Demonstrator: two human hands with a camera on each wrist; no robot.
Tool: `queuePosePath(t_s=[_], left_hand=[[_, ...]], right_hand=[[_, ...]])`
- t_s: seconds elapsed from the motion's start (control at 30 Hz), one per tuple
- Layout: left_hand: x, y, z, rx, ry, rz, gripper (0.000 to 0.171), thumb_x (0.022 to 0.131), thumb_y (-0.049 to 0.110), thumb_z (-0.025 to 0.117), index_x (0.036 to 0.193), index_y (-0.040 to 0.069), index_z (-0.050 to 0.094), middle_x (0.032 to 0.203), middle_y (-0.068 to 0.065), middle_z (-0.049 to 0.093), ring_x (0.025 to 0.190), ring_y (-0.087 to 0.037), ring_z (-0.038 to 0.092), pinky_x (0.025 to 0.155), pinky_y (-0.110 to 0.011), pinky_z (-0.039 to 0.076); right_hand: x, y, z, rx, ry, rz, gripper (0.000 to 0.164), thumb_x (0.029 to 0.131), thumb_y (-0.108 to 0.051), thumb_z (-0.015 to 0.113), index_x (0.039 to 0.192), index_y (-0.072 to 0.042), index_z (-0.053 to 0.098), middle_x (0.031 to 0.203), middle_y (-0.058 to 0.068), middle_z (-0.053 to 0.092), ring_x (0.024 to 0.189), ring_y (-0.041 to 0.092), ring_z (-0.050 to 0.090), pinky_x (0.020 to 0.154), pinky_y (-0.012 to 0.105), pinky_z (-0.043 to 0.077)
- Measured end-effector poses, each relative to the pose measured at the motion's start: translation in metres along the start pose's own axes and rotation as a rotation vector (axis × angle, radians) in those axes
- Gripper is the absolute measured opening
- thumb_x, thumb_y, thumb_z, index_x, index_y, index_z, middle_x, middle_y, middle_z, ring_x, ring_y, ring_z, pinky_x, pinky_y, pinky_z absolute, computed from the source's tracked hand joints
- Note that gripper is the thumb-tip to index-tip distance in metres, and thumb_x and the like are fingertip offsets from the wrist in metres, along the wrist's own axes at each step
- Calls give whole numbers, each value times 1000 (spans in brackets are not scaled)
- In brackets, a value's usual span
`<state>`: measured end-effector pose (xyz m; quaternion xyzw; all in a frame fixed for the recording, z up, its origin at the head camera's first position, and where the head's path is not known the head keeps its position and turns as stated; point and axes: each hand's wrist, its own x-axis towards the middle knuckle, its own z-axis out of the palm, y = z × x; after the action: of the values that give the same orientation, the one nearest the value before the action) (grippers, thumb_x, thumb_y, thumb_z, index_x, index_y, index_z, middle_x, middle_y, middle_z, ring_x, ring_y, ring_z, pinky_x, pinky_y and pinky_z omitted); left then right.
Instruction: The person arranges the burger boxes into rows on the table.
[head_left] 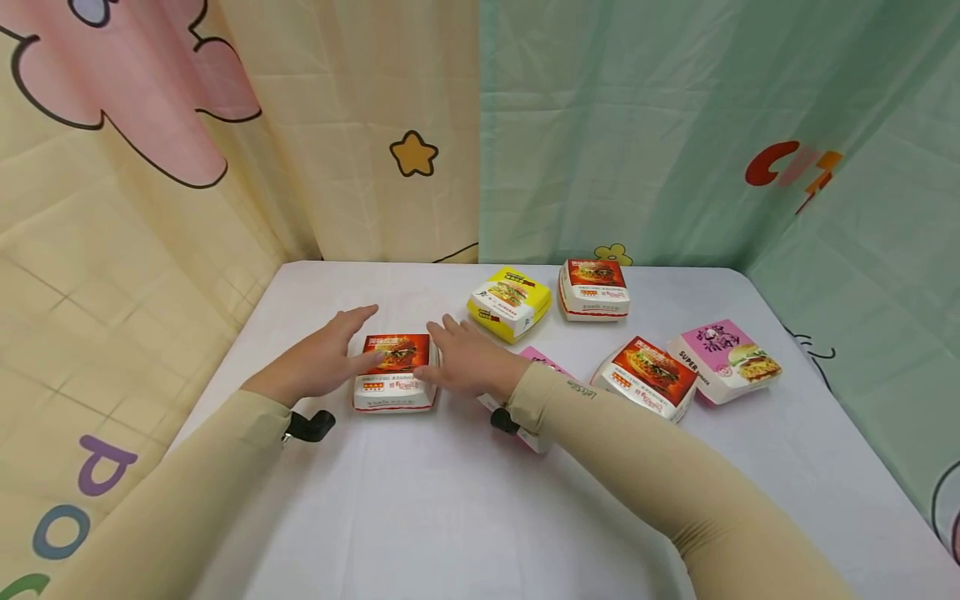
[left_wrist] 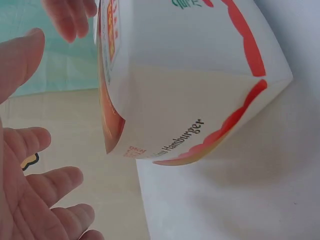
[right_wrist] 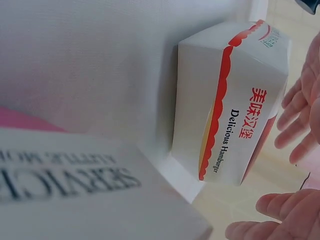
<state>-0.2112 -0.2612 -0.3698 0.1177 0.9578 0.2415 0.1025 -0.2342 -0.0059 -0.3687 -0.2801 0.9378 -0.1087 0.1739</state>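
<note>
A red-and-white hamburger box sits between my two hands on the white table. Over its left side is my left hand, fingers spread, the thumb overlapping the printed lid in the head view. My right hand hovers at its right edge, fingers extended and slightly parted. In the left wrist view, a gap shows between the left fingers and the box. Neither hand grips anything. Beneath my right wrist lies a pink box, mostly hidden by the forearm.
Toward the back stand a yellow burger box and another red-and-white box. To the right, a third red-and-white box leans against a pink-and-white box. Printed curtains enclose the table behind and at both sides.
</note>
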Motion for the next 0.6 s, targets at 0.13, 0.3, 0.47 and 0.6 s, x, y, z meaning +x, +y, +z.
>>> queuePosePath(t_s=[0.13,0.3,0.47,0.6], left_hand=[[4,6,0,41,9,3,88,103,52,63,170,15,19,175,-20,20,161,-53,5,125,-73,15],[9,13,-1,94,27,10,90,103,55,61,170,13,18,175,-21,18,160,-55,5,124,-75,14],[16,22,-4,134,39,23,91,102,56,61,170,13,18,175,-22,16,160,-56,5,126,-74,12],[24,31,-9,119,33,38,91,102,58,60,170,14,17,176,-21,16,160,-55,4,125,-74,13]], right_hand=[[-2,2,-3,-63,37,-27,87,104,-62,52,169,-12,22,176,15,19,165,32,15,135,47,12],[-7,3,-10,-78,84,-9,88,103,-64,52,170,-15,21,177,14,15,165,38,11,134,52,10],[-13,6,-18,-58,125,24,87,103,-65,51,170,-18,20,178,14,11,163,46,9,133,60,11],[-18,11,-27,-75,146,45,87,103,-66,49,170,-17,20,178,15,10,163,46,10,132,60,12]])
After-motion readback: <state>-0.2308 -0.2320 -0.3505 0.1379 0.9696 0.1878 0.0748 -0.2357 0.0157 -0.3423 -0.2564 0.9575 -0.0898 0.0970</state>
